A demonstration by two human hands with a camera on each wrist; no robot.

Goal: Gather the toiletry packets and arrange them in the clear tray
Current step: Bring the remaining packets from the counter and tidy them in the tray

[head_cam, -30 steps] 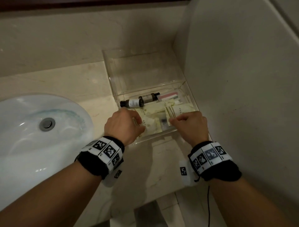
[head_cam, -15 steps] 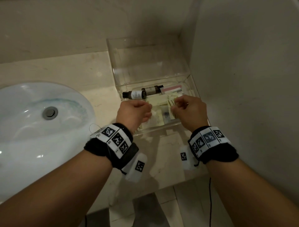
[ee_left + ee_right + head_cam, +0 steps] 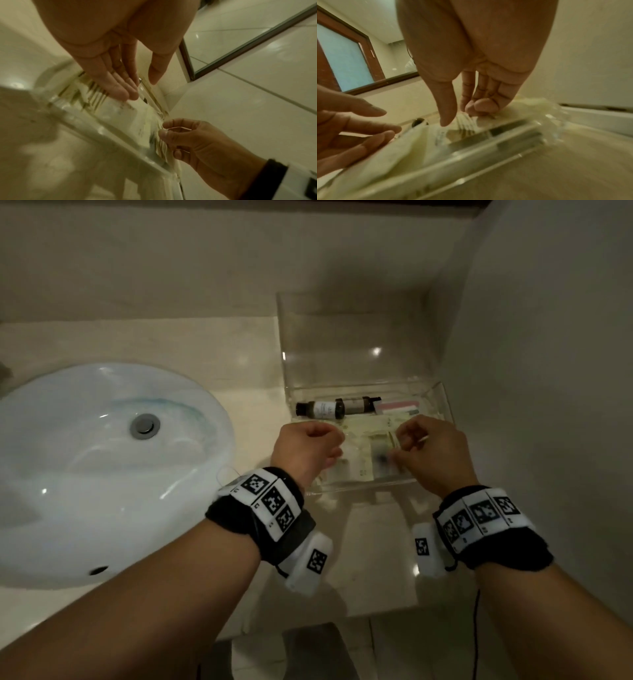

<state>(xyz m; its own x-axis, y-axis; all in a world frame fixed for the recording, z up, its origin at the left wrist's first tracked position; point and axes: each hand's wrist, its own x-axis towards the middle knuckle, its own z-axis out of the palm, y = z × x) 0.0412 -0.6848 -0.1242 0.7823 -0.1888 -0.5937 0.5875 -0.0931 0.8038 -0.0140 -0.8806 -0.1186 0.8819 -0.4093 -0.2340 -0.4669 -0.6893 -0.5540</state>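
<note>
The clear tray (image 3: 363, 488) stands on the counter against the right wall, its lid (image 3: 352, 344) raised behind it. Several cream toiletry packets (image 3: 363, 436) lie overlapping inside. My left hand (image 3: 308, 446) is over the tray's left part, and its straight fingertips (image 3: 126, 93) touch the top of a packet. My right hand (image 3: 421, 446) is over the right part. Its curled fingers (image 3: 479, 108) and thumb pinch the edge of a gold-striped packet (image 3: 161, 148). Both hands hide part of the packets.
Two small dark bottles (image 3: 322, 409) (image 3: 356, 405) and a pink packet (image 3: 397, 406) lie along the tray's back wall. A white sink (image 3: 85, 474) fills the counter on the left. The side wall (image 3: 548, 405) stands close beside the tray. The counter edge (image 3: 342, 618) is below my wrists.
Both hands have moved from the tray's front edge toward its middle, over the packets. The bottles and the pink packet have not moved.
</note>
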